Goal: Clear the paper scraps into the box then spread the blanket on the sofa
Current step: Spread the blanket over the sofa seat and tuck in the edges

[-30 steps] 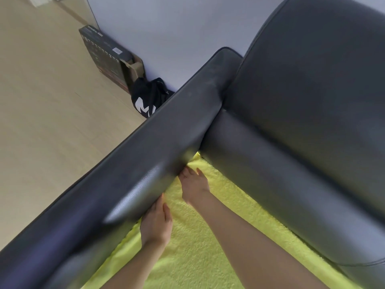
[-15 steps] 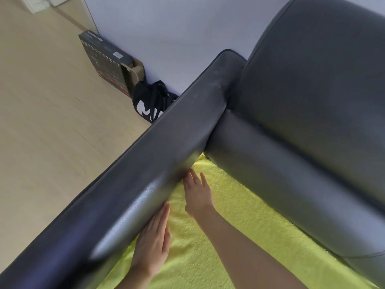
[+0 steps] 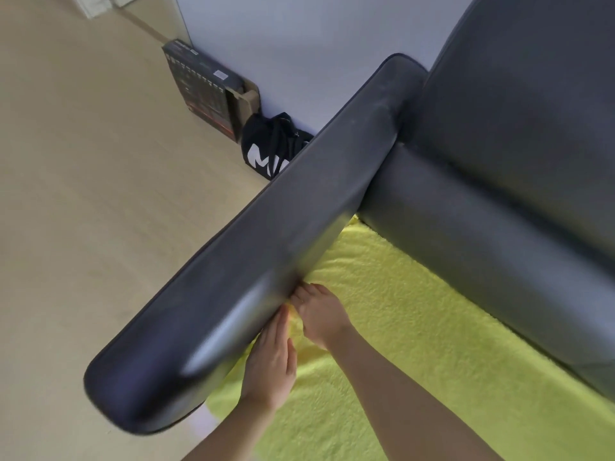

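Because the yellow blanket [image 3: 416,327] already covered the seat of the sofa [image 3: 499,201], the likeliest fault was a bunched edge: pushing too hard along the armrest [image 3: 266,261] could drag the cloth into folds there. The left hand [image 3: 271,364] lay flat with straight fingers against that seam. The right hand [image 3: 319,316] pressed beside it, fingers bent into the fabric; whether it pinched any cloth could not be told.

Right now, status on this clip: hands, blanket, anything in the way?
Left hand flat, right hand fingers curled, both on the yellow blanket at the sofa armrest. Blanket lies over the seat. Nothing in the way.
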Demonstrator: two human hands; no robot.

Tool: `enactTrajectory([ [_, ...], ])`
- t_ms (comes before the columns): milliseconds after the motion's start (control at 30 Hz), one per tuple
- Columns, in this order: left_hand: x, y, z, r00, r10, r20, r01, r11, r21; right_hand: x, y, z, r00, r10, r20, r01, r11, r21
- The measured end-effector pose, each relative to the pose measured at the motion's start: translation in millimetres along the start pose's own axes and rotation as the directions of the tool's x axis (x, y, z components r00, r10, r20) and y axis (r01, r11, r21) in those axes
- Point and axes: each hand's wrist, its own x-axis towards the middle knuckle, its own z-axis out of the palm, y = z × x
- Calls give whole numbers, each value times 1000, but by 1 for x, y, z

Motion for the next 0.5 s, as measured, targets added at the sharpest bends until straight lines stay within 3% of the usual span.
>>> enactTrajectory([
  [233,-26,-11,5,998,-40,-42,42,998,52,-22,-30,12,999,51,-8,-51,999,-3],
  [367,-20,0,6,994,-99,-41,99,995,0,-23,-35,14,988,101,116,-93,993,-79],
  [500,-9,9,4,980,-200,12,199,976,92,-10,-38,12,955,163,247,-115,973,-201],
])
